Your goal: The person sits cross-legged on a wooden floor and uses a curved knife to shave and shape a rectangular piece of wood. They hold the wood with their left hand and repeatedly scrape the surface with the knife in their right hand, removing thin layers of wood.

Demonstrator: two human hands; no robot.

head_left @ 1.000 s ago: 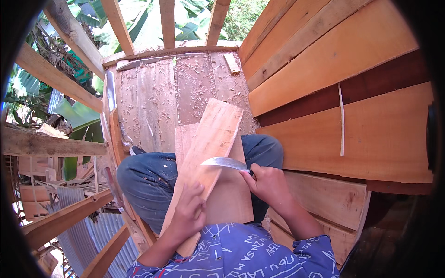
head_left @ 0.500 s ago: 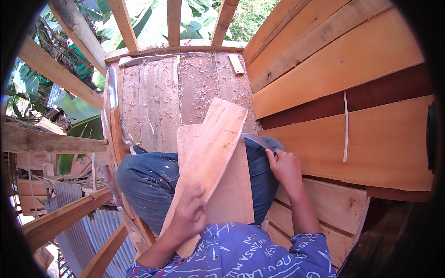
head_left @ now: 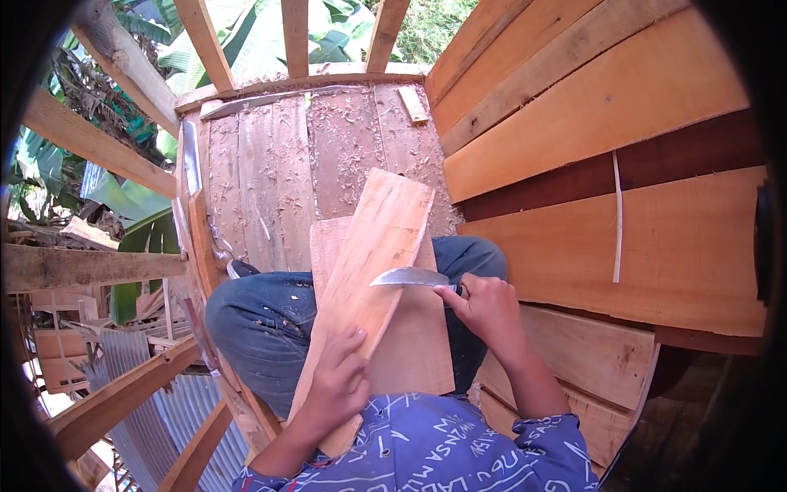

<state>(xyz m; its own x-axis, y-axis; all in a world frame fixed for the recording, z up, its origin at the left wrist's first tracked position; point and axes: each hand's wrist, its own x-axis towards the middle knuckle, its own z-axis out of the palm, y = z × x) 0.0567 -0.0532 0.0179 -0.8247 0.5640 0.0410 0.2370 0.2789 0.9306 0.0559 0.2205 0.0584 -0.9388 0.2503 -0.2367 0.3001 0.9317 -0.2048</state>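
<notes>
A long, thick wooden board (head_left: pixel 373 254) slants across my lap, its far end up and to the right. Beneath it, a second, paler flat board (head_left: pixel 414 353) rests on my thighs. My left hand (head_left: pixel 338 379) is wrapped over the near part of the upper board, the fingers curled across its face. A knife (head_left: pixel 410 277) with a broad, curved metal blade is in my right hand (head_left: pixel 484 307), which is closed around the handle with the thumb along it. The blade lies over the upper board's right edge, its tip pointing left; whether it touches the wood I cannot tell.
Wood shavings litter the plank floor (head_left: pixel 270 172) ahead. A small wood offcut (head_left: pixel 412 104) lies near the far edge. Orange-brown planks (head_left: pixel 574 139) form the right wall, with a thin white strip (head_left: pixel 617 217) on it. Open wooden slats (head_left: pixel 98 146) stand left, with corrugated sheets beyond.
The knife has moved left and nearer to me, from beside the upper board's right edge to over its face. My left hand still holds the board in nearly the same place.
</notes>
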